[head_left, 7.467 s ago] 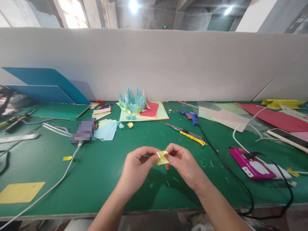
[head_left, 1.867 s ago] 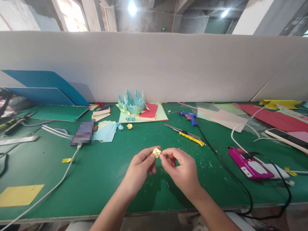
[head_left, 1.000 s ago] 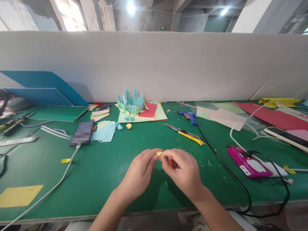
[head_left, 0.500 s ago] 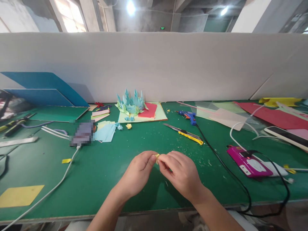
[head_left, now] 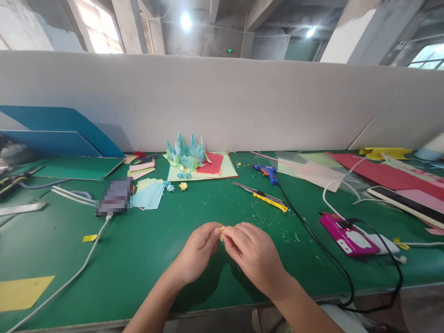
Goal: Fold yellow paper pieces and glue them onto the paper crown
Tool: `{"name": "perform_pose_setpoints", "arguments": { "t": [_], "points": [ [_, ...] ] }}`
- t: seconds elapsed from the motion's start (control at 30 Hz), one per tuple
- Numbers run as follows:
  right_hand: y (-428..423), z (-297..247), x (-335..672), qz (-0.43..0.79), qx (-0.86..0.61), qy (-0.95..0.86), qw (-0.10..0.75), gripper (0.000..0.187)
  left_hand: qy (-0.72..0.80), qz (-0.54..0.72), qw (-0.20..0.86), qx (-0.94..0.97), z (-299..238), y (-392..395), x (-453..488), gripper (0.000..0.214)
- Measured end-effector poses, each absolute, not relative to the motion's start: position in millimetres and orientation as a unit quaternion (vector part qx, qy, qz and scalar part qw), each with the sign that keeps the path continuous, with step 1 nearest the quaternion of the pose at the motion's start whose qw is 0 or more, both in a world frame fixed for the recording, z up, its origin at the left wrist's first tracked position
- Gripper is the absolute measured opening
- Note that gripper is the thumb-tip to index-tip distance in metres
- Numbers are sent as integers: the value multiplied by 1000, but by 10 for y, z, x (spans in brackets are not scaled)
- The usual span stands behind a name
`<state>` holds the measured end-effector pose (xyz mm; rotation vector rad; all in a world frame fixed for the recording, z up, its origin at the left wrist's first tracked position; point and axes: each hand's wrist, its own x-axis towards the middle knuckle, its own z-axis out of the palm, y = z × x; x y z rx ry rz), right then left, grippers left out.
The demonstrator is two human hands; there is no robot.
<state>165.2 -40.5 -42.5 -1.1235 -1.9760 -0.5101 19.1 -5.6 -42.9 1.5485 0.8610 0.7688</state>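
Your folded yellow paper (head_left: 222,230) shows far less than it did a few seconds ago. Then it stood open between your hands; now only a sliver peeks out, because your left hand (head_left: 197,252) and right hand (head_left: 253,252) have drawn together until they touch. The fingers (head_left: 212,231) of both hands are closed, pinching the piece from either side just above the table (head_left: 138,259), nearer you than the utility knife (head_left: 263,198) and a little left of it. Count one knife, one blue glue gun (head_left: 265,171) just beyond it, one pink device (head_left: 347,233) to its right, one blue paper crown (head_left: 185,155) beyond and left of it, and two flat yellow scraps (head_left: 22,292) far to its left.
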Motion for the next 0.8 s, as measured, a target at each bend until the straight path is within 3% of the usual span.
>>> {"name": "perform_pose_setpoints", "arguments": {
  "t": [0.23, 0.43, 0.67, 0.8],
  "points": [
    [-280, -602, 1573, -212, -412, -758, 459, 17, 372, 359, 542, 663, -470, 6, 148, 38],
    [-209, -532, 1537, -220, -401, -765, 453, 19, 387, 377, 491, 683, -473, 42, 101, 39],
    [-86, -398, 1518, -238, -351, -801, 423, 21, 369, 429, 548, 616, -448, 55, 66, 48],
    [-71, -321, 1549, -160, -329, -811, 457, 15, 347, 463, 591, 562, -382, 15, 66, 53]
  ]
}}
